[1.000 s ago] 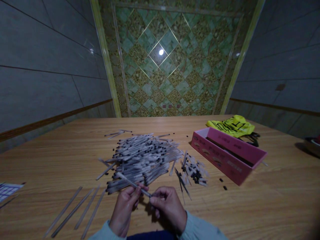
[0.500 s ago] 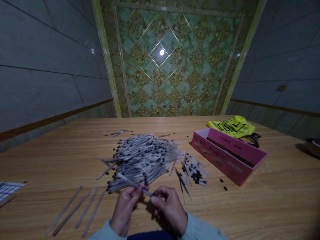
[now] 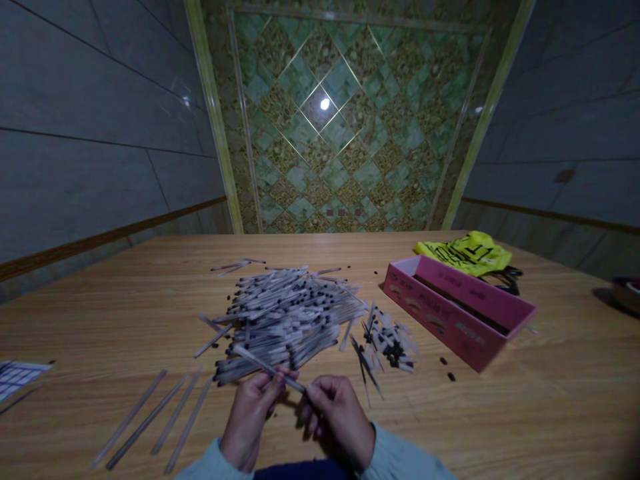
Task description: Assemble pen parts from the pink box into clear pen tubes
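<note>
A slim, grey, translucent pen (image 3: pixel 257 361) slants across in front of me, its whitish end up to the left. My left hand (image 3: pixel 253 410) is closed around its middle, thumb on top. At the lower right end, my right hand (image 3: pixel 340 413) pinches the tip between thumb and forefinger; its other fingers are curled underneath. Just beyond both hands lies a big heap of similar pens (image 3: pixel 290 307), many with black ends. Right of the heap is a smaller pile of black and whitish caps (image 3: pixel 393 343), with thin dark rods (image 3: pixel 365 367) beside it.
Several separate grey tubes (image 3: pixel 173 415) lie side by side at left, near a checked sheet (image 3: pixel 23 379). An open pink box (image 3: pixel 450 320) stands at right, before a yellow bag (image 3: pixel 465 253). Two small black bits (image 3: pixel 451 377) lie near the box on the wooden table (image 3: pixel 560 407).
My right thumb and forefinger have shifted slightly at the pen's lower end. The left hand and the pen have stayed nearly in place.
</note>
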`<state>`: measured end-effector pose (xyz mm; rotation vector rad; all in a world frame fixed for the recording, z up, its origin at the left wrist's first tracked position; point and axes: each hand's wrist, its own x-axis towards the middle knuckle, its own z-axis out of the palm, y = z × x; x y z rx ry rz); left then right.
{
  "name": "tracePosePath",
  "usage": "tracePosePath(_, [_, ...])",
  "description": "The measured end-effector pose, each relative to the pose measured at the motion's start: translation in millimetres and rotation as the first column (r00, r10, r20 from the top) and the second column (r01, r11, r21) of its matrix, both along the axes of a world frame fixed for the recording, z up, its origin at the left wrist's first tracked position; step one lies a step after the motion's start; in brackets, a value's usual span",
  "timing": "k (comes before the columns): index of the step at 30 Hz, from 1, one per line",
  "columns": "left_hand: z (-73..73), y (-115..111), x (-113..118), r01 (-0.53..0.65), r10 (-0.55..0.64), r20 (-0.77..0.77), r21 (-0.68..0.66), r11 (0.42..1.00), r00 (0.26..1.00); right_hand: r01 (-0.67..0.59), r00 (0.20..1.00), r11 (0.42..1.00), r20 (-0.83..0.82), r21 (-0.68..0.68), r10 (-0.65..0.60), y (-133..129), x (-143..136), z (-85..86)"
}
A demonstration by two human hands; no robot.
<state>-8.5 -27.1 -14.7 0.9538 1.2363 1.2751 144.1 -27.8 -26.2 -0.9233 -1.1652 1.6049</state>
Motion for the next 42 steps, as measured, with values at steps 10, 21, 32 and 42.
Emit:
tracePosePath(10, [2.2,1.1,-0.6,-0.033,0.033,0.001,-0.009,0.999,0.999,0.010,1.000,0.999,-0.019,0.048,-0.009,1.0,1.7,-0.9])
tracePosePath(21, [8.3,-1.3,2.2,-0.051,0.052,0.034,-0.031,0.998,0.998,0.070,0.995,0.996,-0.074,0.057,-0.066,1.0,0.9,-4.6])
tracePosePath(32, [1.1,1.7,-1.5,-0.041,0.044,0.050,-0.046,0.998,0.998,0.071,0.995,0.997,-0.077,0.021,-0.069,1.0,0.4,-6.9])
tracePosePath(42, [7.1,1.4,-5.5,-0.094,0.099,0.095,-0.052,0.994,0.991,0.091,0.996,0.996,0.002,0.014,-0.091,2.2,4.0,-0.2])
